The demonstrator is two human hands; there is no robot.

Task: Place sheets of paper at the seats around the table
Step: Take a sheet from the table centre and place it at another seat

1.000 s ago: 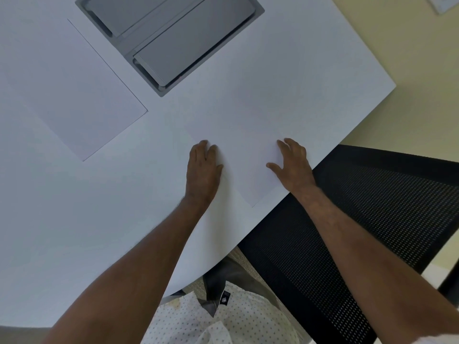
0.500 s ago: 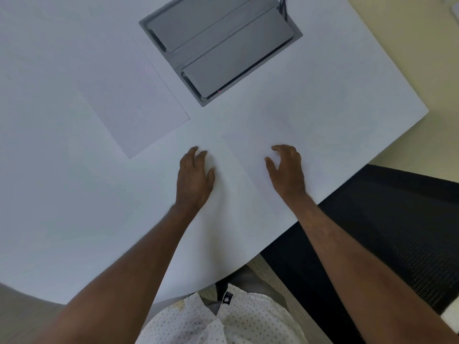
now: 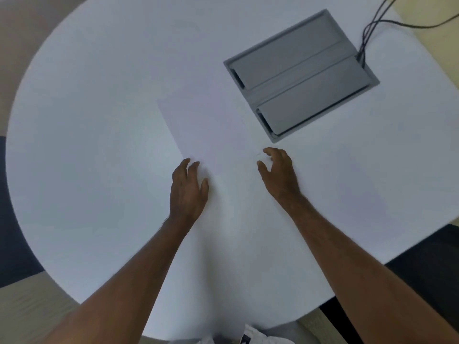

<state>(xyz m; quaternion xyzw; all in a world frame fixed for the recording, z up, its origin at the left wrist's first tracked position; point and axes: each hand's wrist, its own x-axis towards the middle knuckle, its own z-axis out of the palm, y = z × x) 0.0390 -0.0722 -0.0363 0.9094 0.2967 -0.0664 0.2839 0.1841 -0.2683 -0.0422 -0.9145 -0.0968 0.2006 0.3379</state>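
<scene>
Hands first, from the head view: the left hand (image 3: 188,189) lies palm down on the white table (image 3: 87,145), fingers loosely together, their tips at the near left corner of a sheet of paper (image 3: 211,130). I judge it is there to pin or steady that corner. The right hand (image 3: 279,173) sits arched just right of the sheet's near end, fingers curled and slightly spread, thumb out toward the left. It pinches nothing that I can see, and whether its fingertips touch the paper's edge I cannot tell. It looks placed to square or nudge the sheet.

The sheet lies flat on the tabletop, running from the hands toward the far side, with the grey cable box (image 3: 301,75) just to its right. It is plain white, nearly the table's own colour, so only its left edge and a faint tint mark it out; its right and near edges are hard to trace. No crease or curl shows. Dark cables (image 3: 372,26) trail from the box's far right corner.
</scene>
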